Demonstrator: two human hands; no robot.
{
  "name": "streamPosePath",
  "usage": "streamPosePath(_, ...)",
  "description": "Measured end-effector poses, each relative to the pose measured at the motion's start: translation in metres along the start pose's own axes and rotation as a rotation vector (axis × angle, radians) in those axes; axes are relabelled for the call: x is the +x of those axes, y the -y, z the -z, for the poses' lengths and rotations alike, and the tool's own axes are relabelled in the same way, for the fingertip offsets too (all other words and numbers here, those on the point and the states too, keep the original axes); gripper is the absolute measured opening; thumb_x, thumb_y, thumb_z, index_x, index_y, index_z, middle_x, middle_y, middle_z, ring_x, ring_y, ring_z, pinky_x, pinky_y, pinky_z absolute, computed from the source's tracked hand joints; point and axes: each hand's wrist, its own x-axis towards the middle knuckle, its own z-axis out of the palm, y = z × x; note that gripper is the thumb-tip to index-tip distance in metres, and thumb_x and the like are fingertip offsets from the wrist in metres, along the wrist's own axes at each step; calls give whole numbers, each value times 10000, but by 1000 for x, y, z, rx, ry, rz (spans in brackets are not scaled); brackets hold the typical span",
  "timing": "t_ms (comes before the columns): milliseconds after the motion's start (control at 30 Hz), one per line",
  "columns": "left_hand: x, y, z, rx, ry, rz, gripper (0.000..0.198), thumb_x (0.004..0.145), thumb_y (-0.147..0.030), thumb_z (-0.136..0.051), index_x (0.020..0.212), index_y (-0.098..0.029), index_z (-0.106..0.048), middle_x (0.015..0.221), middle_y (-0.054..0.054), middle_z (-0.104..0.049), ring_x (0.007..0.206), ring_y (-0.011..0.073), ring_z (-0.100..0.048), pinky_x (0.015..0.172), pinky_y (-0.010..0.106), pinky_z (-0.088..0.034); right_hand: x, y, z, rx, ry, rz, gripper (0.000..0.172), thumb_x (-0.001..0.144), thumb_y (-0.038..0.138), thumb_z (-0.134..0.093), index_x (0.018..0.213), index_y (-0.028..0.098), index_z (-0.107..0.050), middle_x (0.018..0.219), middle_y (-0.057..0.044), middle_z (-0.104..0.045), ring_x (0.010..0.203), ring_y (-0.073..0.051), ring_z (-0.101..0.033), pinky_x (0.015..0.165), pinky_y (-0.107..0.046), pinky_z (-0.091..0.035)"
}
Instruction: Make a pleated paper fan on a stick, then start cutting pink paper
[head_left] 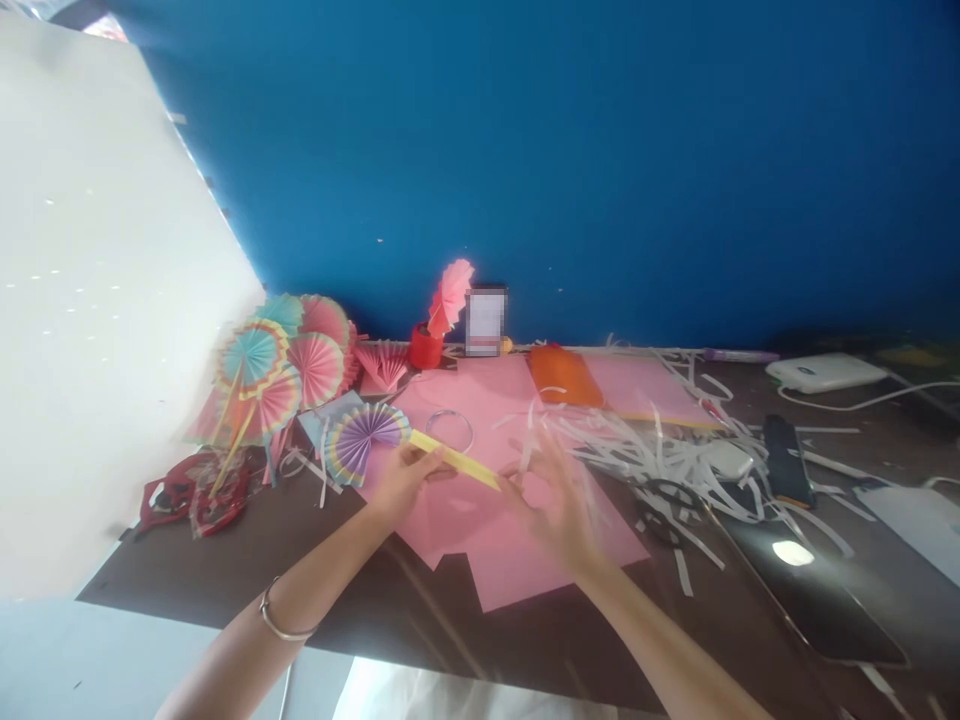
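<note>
Holding a narrow yellow paper strip aslant above pink paper sheets, just right of a purple-and-yellow pleated fan. Pinching near its left end between thumb and fingers of the left hand, and at its right end with the fingertips of the right hand, too blurred for finger-by-finger reading. Cannot tell strip and fan joined from strip merely passing close. Can also make out a smeared white strip by the raised right fingers, gripped or not being beyond telling. Behind the hands, on the pink, a thin ring. Farther back, an orange packet, a red pot with a pink pleated fan, and a small upright screen, pixelated past reading. To the left, a crowd of paper fans, many overlapping and partly hidden, above a red item in clear wrapping, hard to identify. To the right, tangled white paper strips, burying whatever dark loops underneath, then a smartphone washed out by glare. Both forearms cut off by the lower edge
</note>
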Motion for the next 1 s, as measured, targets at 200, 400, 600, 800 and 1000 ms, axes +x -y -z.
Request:
streamPosePath(200, 8, -3, 9, -9, -167, -70, 339, 582, -369, -772, 767, -151, -591, 652, -25, -629, 598, 104, -631, 675, 261, -533, 1, -3, 2, 6, 8, -36, 536, 809, 244, -550, 1310, 279, -361, 736, 33, -657, 997, -221, -610, 1047, -551, -239)
streamPosePath(400, 10, -1, 13, 45, -234, -150, 303, 618, -371, -743, 762, -118, -658, 694, 18, -649, 704, 144, -651, 776, 320, -541, 5, -10, 8, -138, -185, -6, 523, 747, 368, -633, 1235, 268, -475, 1306, -97, -443, 1271, -305, -345, 997, -542, -330)
streamPosePath(600, 5, 3, 6, 150, -271, -223, 306, 667, -387, -695, 815, -119, -687, 734, 25, -675, 753, 173, -666, 828, 360, -536, 10, -8, 17, -69, -387, 90, 23, 754, 240, -634, 762, 261, -629, 794, -23, -626, 834, -220, -606, 809, -448, -468)
streamPosePath(800, 8, 2, 7, 119, -388, -272, 287, 664, -375, -697, 798, -121, -681, 748, 23, -677, 762, 165, -664, 804, 342, -546, 15, -10, 22, 351, -654, -236, 103, 719, 258, -671, 792, 215, -614, 791, -20, -630, 774, -192, -616, 749, -392, -494)
streamPosePath(1000, 13, 6, 10, -34, -373, -195, 303, 644, -358, -725, 814, -118, -656, 736, 26, -671, 739, 147, -668, 860, 354, -513, 26, -38, 29, 814, -605, -550, 239, 640, 293, -723, 790, 208, -558, 751, 17, -590, 710, -140, -605, 708, -330, -499)
